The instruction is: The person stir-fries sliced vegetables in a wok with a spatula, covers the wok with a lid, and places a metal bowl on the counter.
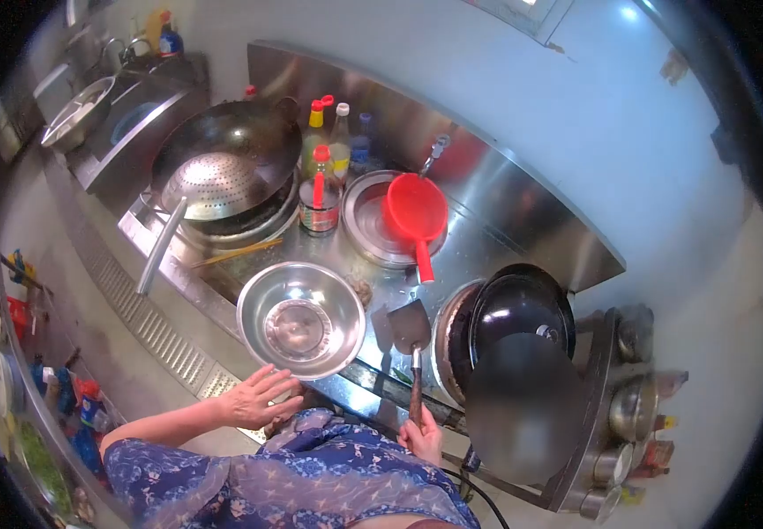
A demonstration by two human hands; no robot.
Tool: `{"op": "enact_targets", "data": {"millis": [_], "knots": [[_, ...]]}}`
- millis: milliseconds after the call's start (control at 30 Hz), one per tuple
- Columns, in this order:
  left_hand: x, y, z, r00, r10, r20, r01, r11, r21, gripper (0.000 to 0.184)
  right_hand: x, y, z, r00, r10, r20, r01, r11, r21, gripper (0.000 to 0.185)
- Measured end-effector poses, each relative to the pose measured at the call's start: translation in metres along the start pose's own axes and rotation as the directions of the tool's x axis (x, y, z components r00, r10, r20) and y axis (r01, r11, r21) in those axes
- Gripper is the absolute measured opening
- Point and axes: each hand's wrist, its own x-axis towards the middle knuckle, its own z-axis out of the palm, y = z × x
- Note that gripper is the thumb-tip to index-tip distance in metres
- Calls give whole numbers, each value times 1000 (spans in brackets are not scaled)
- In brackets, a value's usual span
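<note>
My right hand (422, 435) is wrapped round the dark handle of a wok spatula (411, 326), its broad metal blade pointing away from me over the steel counter. My left hand (262, 398) is open, fingers spread, just below the near rim of a shiny steel basin (346, 295). Whether it touches the rim I cannot tell. The basin looks to hold nothing but reflections. To the right of the spatula, a black lid or pan (514, 304) sits tilted at a burner, partly covered by a blurred patch.
A large wok (258, 132) with a perforated strainer (214, 181) stands at the far left. Bottles (318, 207) line the middle. A red ladle (415, 212) rests over a round steel pot (364, 220). Chopsticks (239, 253) lie near the wok. Pots (633, 407) fill the right-hand shelf.
</note>
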Motion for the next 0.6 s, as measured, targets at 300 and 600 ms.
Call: {"op": "enact_targets", "data": {"millis": [300, 600], "knots": [[-18, 4, 9, 936, 177, 304, -67, 937, -342, 77, 6, -5, 3, 999, 20, -38, -22, 998, -61, 55], [8, -2, 3, 951, 226, 213, -133, 916, -378, 83, 15, 1, 0, 998, 15, -56, -25, 985, -173, 58]]}}
